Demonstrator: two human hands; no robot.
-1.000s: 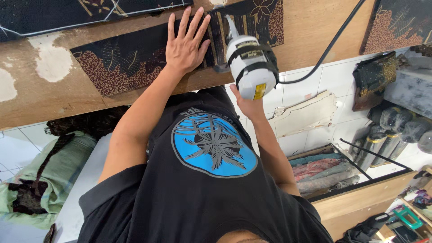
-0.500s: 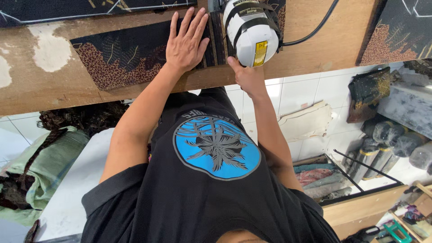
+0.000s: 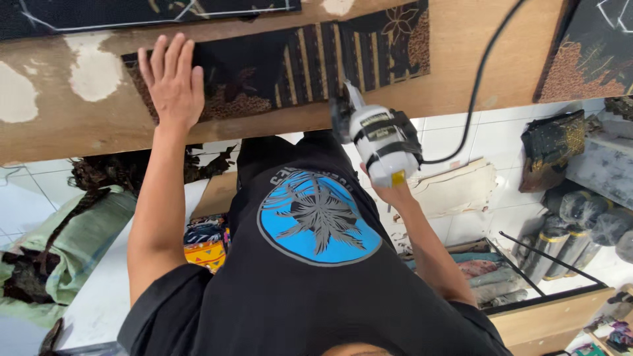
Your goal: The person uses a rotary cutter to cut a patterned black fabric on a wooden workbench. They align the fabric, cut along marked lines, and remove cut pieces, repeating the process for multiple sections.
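I see a long dark cloth with brown patterns and stripes. It lies flat on the wooden table, close to the near edge.

My left hand lies on the left end of the cloth. This grip is wide open: the fingers are straight and a little spread, and the palm presses down. It holds nothing. It only pins the cloth to the table.

My right hand is wrapped tight around the back end of a white tool. The tool has black bands and a small yellow part. A black cord runs from it up across the table and out of the top of the view. Most of this hand is hidden behind the tool, so I cannot see each finger, but the grip is closed firmly on it.

The nose of the tool sits at the near edge of the cloth, by the striped part, a bit right of the middle. I think the work on the cloth is under way but not done. I cannot see any mark that shows which part the tool has already gone over. The cloth looks whole and flat from end to end. The stretch between the tool and my left hand lies smooth, and so does the right end with the flower pattern.
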